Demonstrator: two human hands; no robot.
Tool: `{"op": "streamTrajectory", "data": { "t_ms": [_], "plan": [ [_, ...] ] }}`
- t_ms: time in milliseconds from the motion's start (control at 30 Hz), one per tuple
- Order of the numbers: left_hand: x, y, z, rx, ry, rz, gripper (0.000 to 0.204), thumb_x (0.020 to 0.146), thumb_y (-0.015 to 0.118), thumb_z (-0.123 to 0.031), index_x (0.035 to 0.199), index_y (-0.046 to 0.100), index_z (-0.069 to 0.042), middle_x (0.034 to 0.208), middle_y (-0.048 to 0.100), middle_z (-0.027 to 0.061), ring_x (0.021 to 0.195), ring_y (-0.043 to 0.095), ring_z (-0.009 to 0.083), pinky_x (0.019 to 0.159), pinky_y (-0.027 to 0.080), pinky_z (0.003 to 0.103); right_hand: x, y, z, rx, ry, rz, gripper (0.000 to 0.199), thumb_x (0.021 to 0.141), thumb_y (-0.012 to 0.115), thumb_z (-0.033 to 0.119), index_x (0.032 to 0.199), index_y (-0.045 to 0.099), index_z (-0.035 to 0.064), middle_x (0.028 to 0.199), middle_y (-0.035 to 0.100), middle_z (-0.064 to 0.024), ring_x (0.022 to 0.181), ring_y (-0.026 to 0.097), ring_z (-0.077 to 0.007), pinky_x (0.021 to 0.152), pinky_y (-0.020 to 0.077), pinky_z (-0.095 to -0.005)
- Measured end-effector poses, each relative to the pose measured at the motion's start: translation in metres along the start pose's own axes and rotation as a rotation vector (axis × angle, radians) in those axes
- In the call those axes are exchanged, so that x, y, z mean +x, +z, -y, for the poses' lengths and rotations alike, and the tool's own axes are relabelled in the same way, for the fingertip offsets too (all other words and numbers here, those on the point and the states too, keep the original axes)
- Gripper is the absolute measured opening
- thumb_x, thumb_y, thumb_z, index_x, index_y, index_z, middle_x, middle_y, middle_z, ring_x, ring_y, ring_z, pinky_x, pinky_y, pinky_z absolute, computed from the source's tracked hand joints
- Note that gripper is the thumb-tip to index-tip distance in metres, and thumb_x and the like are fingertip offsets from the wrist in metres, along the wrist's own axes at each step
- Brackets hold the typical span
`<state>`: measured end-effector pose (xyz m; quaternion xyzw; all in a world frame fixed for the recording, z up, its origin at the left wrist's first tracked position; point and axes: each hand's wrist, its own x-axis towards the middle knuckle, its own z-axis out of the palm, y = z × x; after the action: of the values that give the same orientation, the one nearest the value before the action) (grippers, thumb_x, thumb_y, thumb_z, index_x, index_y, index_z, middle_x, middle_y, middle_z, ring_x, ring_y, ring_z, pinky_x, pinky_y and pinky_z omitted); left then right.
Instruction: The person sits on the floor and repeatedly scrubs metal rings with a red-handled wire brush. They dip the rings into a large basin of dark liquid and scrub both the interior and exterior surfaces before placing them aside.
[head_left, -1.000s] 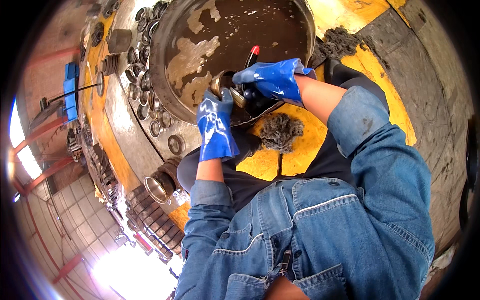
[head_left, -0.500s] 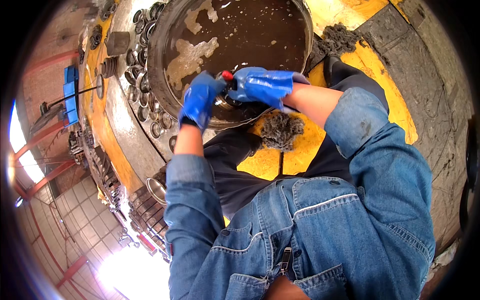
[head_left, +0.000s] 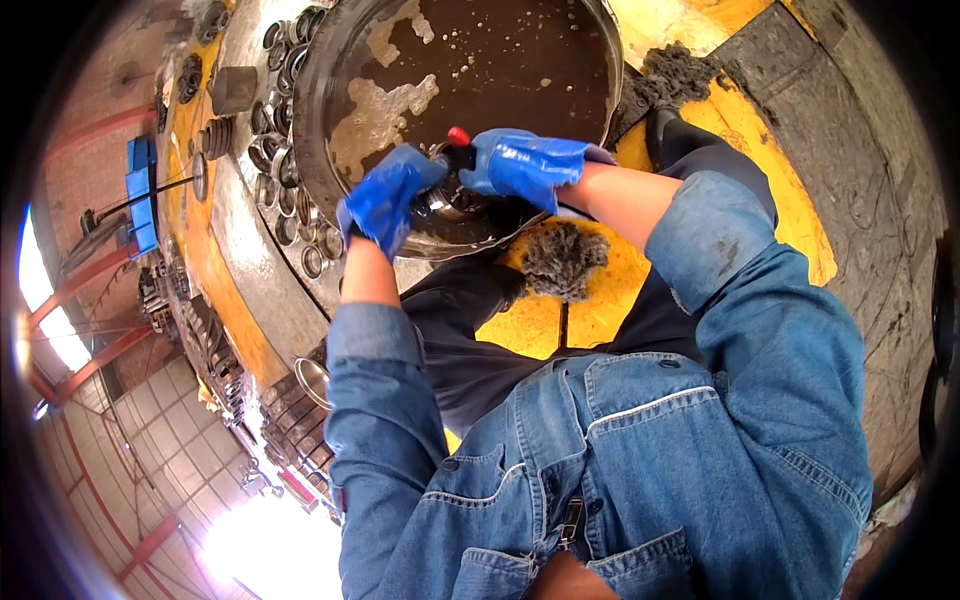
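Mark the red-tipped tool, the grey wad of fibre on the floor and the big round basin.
red-tipped tool (head_left: 458,137), head view: its red end above the gloved hands.
grey fibre wad (head_left: 563,260), head view: middle of the clump.
round basin (head_left: 312,130), head view: bare left rim.

Metal part (head_left: 452,203) mostly covered by left hand (head_left: 385,198) and right hand (head_left: 528,165); shape not determinable. Red-tipped tool (head_left: 459,138): only tip shown, rest buried in right glove. Basin (head_left: 330,90) cut off at top edge, near rim masked by gloves. Basin contents obscured by murky liquid. Small rings (head_left: 285,185) on bench too small and warped to be identified. Window area overexposed.
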<state>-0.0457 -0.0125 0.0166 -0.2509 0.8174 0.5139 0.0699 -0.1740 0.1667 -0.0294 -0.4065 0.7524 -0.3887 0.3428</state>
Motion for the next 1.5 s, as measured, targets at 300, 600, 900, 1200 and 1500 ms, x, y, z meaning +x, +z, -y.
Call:
{"op": "streamTrajectory", "data": {
  "t_ms": [300, 600, 900, 1200, 1500],
  "plan": [
    [0.008, 0.039, -0.012, 0.735, -0.412, -0.251, 0.069, 0.093, 0.064, -0.055, 0.136, 0.064, -0.001, 0.122, 0.072, 0.0294, 0.118, 0.068, 0.0450, 0.103, 0.053, 0.049, -0.026, -0.033, -0.008, 0.148, -0.174, 0.063, 0.030, 0.091, 0.063, 0.031, 0.097, 0.078, 0.0050, 0.083, 0.072, -0.0168, 0.080, 0.069, -0.0292, 0.074, 0.0526, -0.0372],
    [0.007, 0.028, -0.015, 0.791, -0.465, -0.210, 0.054, 0.092, 0.065, -0.049, 0.116, 0.074, -0.001, 0.120, 0.073, 0.0270, 0.111, 0.072, 0.0389, 0.093, 0.055, 0.046, -0.020, -0.025, -0.003, 0.216, 0.000, 0.161, 0.019, 0.089, 0.066, 0.017, 0.100, 0.077, 0.0074, 0.090, 0.074, -0.0149, 0.083, 0.070, -0.0305, 0.073, 0.0544, -0.0397],
    [0.041, 0.011, -0.007, 0.667, -0.470, -0.012, 0.054, 0.093, 0.071, -0.034, 0.131, 0.066, 0.004, 0.116, 0.075, 0.0206, 0.106, 0.073, 0.0267, 0.091, 0.057, 0.037, 0.015, 0.019, -0.015, 0.030, 0.014, 0.100, 0.034, 0.086, 0.069, 0.038, 0.100, 0.076, 0.0080, 0.080, 0.072, -0.0173, 0.072, 0.067, -0.0352, 0.070, 0.0531, -0.0444],
    [-0.007, 0.055, 0.026, 0.673, -0.525, -0.406, 0.063, 0.091, 0.066, -0.051, 0.127, 0.067, 0.001, 0.118, 0.073, 0.0294, 0.112, 0.070, 0.0453, 0.097, 0.055, 0.050, -0.025, -0.036, 0.001, 0.235, 0.023, 0.251, 0.021, 0.091, 0.064, 0.023, 0.105, 0.077, 0.0130, 0.092, 0.074, -0.0104, 0.081, 0.070, -0.0254, 0.073, 0.0532, -0.0367],
    [0.009, 0.006, -0.036, 0.484, -0.555, -0.110, 0.038, 0.089, 0.074, -0.033, 0.095, 0.073, 0.005, 0.068, 0.067, 0.0117, 0.053, 0.062, 0.0219, 0.049, 0.048, 0.037, 0.002, -0.013, 0.009, -0.508, -0.240, -0.051, 0.027, 0.087, 0.076, 0.037, 0.105, 0.075, 0.0158, 0.092, 0.075, -0.0152, 0.090, 0.075, -0.0335, 0.080, 0.0609, -0.0447]
  ]
}}
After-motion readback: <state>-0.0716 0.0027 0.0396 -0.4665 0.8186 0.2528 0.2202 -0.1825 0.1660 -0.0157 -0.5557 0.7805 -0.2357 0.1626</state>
